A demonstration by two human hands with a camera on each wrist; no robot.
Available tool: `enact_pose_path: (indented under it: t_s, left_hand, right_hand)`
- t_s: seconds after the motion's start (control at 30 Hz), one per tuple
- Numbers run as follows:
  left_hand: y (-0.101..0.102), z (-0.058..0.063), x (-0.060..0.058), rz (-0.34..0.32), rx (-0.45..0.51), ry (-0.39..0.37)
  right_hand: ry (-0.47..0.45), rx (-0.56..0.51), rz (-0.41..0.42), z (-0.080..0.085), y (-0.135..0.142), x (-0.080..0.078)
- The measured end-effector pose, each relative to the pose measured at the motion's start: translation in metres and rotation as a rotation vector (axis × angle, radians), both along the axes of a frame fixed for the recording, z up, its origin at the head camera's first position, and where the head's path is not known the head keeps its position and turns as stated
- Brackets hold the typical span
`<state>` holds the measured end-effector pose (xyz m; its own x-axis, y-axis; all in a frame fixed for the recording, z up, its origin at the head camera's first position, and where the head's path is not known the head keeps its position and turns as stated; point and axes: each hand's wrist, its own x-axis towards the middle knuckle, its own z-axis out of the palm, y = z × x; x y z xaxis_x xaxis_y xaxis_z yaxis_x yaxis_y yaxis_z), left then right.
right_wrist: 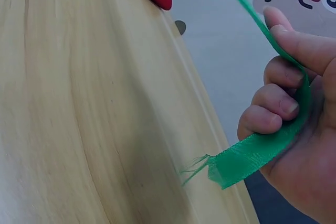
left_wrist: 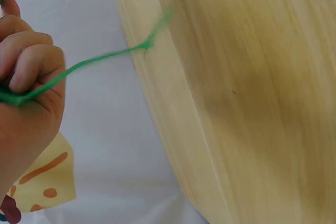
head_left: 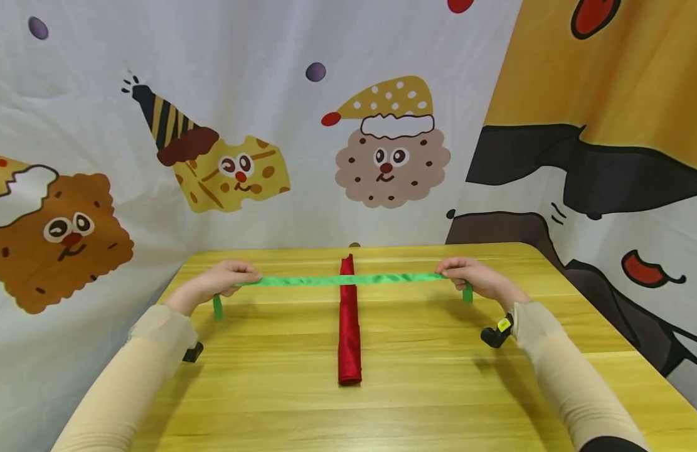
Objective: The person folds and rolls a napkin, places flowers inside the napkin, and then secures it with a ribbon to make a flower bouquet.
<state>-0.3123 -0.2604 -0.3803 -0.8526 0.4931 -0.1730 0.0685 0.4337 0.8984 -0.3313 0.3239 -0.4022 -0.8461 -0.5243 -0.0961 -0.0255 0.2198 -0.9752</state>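
A green ribbon (head_left: 303, 281) is stretched nearly level between the two hands, crossing in front of a rolled red cloth (head_left: 349, 333) in the head view. Near one end the left hand (head_left: 226, 277) pinches it, and a short tail hangs below. At the opposite end the right hand (head_left: 467, 274) grips it between thumb and fingers. In the right wrist view the ribbon's frayed end (right_wrist: 236, 163) sticks out past the curled fingers (right_wrist: 273, 100). The left wrist view has the tail trailing from the left fist (left_wrist: 31, 66), its tip blurred.
The red roll lies lengthwise along the middle of the wooden table (head_left: 269, 402). Behind the table hangs a pale curtain (head_left: 303, 188) printed with cartoon snacks. Small black devices, including one at the right wrist (head_left: 497, 333), are strapped to both wrists.
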Motion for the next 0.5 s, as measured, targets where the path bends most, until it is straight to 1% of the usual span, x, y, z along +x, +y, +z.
enact_pose_path:
  t_s: [0.1,0.17,0.33,0.43,0.5]
  left_hand:
    - [-0.001,0.001,0.001,0.011,0.008,-0.010]
    - [-0.001,0.004,0.002,0.020,0.008,-0.002]
    - [-0.001,0.008,0.003,0.062,-0.009,0.016]
    - [-0.003,0.007,0.003,0.043,-0.013,-0.003]
    - [-0.004,0.005,0.003,0.007,-0.012,-0.018]
  right_hand:
    - [0.007,0.015,-0.013,0.001,0.004,0.000]
    - [0.011,0.020,-0.021,0.002,0.008,0.000]
    - [-0.004,-0.005,-0.014,0.006,0.013,0.001]
    - [-0.009,-0.016,-0.022,0.005,0.013,0.001]
    - [-0.008,-0.011,-0.043,0.004,0.013,0.001]
